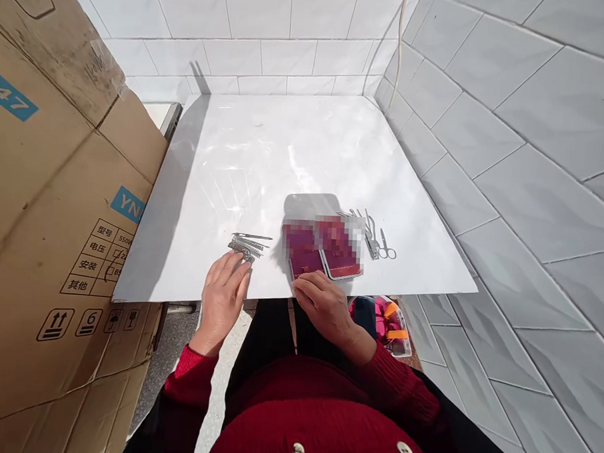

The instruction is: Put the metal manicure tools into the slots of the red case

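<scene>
A burgundy manicure case [308, 261] lies opened out near the table's front edge, its upper part blurred by blocky pixels. My right hand [328, 306] is at the front of its left half, fingers bent and closed on the edge. To the left, several small metal grooming tools [251, 242] lie in a loose pile. My left hand [223, 296] reaches this pile, with thumb and fingertips closed on a nail clipper [248, 257] at its near end. Right of the case are more metal tools [372, 233] and small scissors [387, 251].
The white table [266, 138] runs back to a tiled wall [261, 14]. Large cardboard boxes [48, 195] stand along its left side, and grey tiles [535, 163] rise on the right. Below the front edge, a container [404, 338] holds pink and orange things.
</scene>
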A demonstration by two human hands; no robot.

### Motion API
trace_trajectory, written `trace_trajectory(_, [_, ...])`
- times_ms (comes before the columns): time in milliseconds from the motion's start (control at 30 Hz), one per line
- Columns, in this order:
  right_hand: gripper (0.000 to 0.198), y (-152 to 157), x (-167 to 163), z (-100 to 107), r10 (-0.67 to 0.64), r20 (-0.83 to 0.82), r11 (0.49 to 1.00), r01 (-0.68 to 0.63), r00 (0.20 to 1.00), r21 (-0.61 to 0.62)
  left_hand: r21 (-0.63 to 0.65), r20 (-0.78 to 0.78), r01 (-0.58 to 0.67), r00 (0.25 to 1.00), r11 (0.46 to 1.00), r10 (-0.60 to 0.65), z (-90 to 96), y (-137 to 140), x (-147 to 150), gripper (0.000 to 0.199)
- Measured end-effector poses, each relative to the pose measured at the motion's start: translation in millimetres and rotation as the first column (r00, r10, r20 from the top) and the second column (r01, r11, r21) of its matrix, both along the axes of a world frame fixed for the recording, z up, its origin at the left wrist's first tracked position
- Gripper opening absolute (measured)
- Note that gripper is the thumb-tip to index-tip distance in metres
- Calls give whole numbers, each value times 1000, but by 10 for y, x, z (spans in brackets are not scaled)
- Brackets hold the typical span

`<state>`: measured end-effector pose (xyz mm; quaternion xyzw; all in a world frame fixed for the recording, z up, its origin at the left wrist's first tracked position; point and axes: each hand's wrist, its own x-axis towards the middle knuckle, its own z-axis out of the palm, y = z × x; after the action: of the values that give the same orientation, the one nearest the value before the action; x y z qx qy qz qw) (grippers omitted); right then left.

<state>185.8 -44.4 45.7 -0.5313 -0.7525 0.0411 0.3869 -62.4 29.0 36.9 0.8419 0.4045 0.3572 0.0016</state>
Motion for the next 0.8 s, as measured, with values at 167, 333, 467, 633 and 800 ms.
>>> trace_trajectory(167, [20, 28, 123, -30, -64, 39, 998, 63, 997, 23, -75, -25, -60, 998, 995, 58, 33, 254, -31, 29])
trace_trajectory(333, [23, 62, 185, -74, -39, 9, 999, 39, 999, 7, -20, -32, -82, 996, 996, 81, 5, 219, 54, 27])
trace_trajectory(467, [23, 47, 209, -50, -21, -18, 998, 20, 1000, -59, -21, -29, -77, 997, 997, 76, -13, 166, 70, 27])
trace_trajectory(633, [23, 163, 178, 127, -2, -39, 995, -2, 999, -97, -58, 20, -91, 995, 994, 93, -58, 148, 67, 27])
trace_trajectory(800, [21, 661, -138, 290, 79, 102, 983, -60, 992, -175, -62, 14, -114, 993, 992, 115, -64, 138, 82, 25])
